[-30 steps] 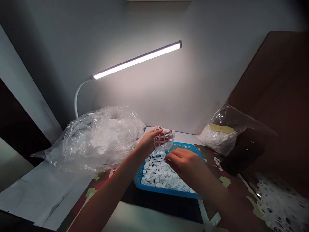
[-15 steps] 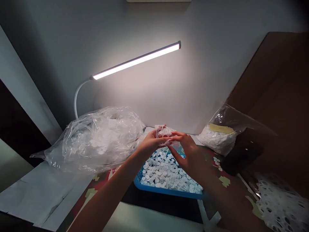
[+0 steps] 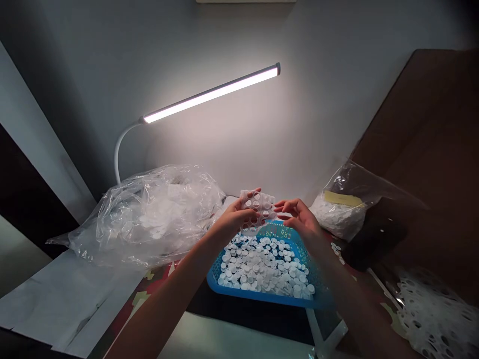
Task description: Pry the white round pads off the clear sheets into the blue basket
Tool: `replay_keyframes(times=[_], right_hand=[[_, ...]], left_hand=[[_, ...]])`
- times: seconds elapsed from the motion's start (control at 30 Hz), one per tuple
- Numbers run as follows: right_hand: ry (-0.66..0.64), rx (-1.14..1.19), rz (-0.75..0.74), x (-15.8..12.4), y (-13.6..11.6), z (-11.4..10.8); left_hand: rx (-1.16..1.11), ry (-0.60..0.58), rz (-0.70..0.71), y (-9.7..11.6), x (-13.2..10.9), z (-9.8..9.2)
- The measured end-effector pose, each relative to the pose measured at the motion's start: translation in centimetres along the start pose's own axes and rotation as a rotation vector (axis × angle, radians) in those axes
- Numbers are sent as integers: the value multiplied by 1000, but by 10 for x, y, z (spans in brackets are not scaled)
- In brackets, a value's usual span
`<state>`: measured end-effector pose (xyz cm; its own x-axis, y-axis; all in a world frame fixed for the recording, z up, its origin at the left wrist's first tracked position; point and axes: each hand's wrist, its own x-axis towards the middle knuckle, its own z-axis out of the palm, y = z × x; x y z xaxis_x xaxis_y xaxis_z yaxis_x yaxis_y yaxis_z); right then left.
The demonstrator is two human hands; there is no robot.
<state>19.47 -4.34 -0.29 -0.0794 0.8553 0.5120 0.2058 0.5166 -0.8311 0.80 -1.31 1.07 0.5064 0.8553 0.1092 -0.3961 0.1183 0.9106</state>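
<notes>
My left hand (image 3: pixel 234 219) grips a small translucent sheet (image 3: pixel 258 203) punched with round holes, with some white discs still in it. My right hand (image 3: pixel 299 218) is open beside the sheet's right edge, its fingertips close to the sheet and holding nothing. Below both hands stands a blue plastic basket (image 3: pixel 262 295), heaped with loose white round discs (image 3: pixel 262 267). The forearms cross above the basket's near corners, and the left hand hides part of the sheet.
A large clear plastic bag (image 3: pixel 149 214) of white pieces lies to the left. A smaller bag of white discs (image 3: pixel 340 212) sits to the right. Punched white sheet waste (image 3: pixel 434 319) lies at the lower right. A lit desk lamp (image 3: pixel 213 93) arcs above.
My right hand has let go of the sheet and moved right, with its fingers spread. The sheet has risen slightly in my left hand, showing more of the basket.
</notes>
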Motion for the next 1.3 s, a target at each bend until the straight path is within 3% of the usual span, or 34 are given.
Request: replay_keyframes(times=[0.13,0.33,0.67,0.77,0.87,1.0,1.07,1.17,1.3], right_hand=[[121,-11,101,2,5,3],[139,-432,-213,-7,-14,13],[124,-682,-423,-14,-23,17],[36,-773,-486,-18,-29,17],[-106,-731,-483,-23,-38,17],[-300,-617,-420,-27,-46,17],[-357,-626,-382,-27,-45,16],[-326,-684,-316,-24,-38,17],[-134,-663,-280,-19,-31,17]], left_hand=[[-9,-36,7,-4,3,-4],[-5,-16,14,-4,2,-1],[84,29,15,-2,-3,4],[61,53,33,-3,-4,4],[57,70,44,-4,-2,1],[-14,229,56,-1,3,-4],[-53,251,38,2,4,-5],[-75,234,4,5,3,-3],[-55,207,3,6,0,1]])
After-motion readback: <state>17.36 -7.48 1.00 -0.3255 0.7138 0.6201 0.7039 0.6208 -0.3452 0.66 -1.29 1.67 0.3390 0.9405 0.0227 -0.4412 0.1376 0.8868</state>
